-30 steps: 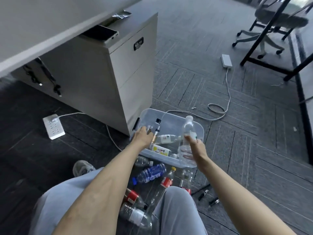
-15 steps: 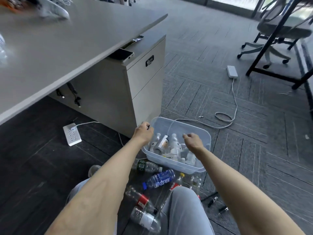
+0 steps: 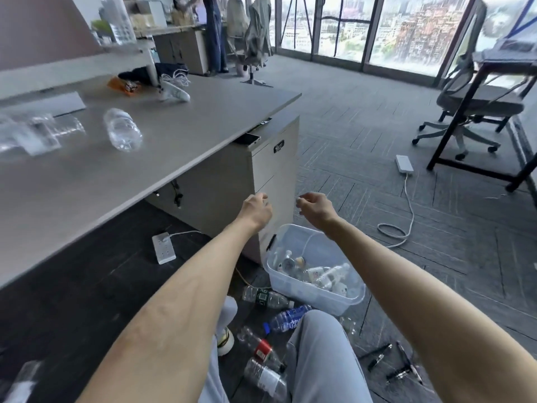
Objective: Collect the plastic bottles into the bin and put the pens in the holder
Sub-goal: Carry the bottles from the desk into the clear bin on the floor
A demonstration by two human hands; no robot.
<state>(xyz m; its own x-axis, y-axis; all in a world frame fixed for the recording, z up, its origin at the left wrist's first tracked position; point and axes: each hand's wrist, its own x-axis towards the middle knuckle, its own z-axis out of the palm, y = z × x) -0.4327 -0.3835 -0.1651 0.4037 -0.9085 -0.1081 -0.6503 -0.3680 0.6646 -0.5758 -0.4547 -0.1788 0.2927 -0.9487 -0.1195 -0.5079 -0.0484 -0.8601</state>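
Note:
A clear plastic bin (image 3: 353, 301) stands on the floor beside the drawer cabinet, with several bottles lying in it. More bottles lie on the floor near my knee: a green-label one (image 3: 265, 298), a blue-label one (image 3: 287, 317), a red-label one (image 3: 260, 349) and a clear one (image 3: 266, 379). Several black pens (image 3: 390, 363) lie on the carpet at the lower right. Another clear bottle (image 3: 122, 129) lies on the desk. My left hand (image 3: 257, 210) and my right hand (image 3: 316, 209) hang above the bin, fingers loosely curled, holding nothing.
The grey desk (image 3: 174, 135) fills the left, with clear plastic items (image 3: 35, 133) and an orange packet (image 3: 123, 85) on it. A white power strip (image 3: 163, 248) lies under it; another strip (image 3: 404, 164) with a cable lies right. An office chair (image 3: 470, 112) stands far right.
My right hand has let go of the bottle into the bin. Both hands rose above the bin, and my view has tilted up to take in the desk top.

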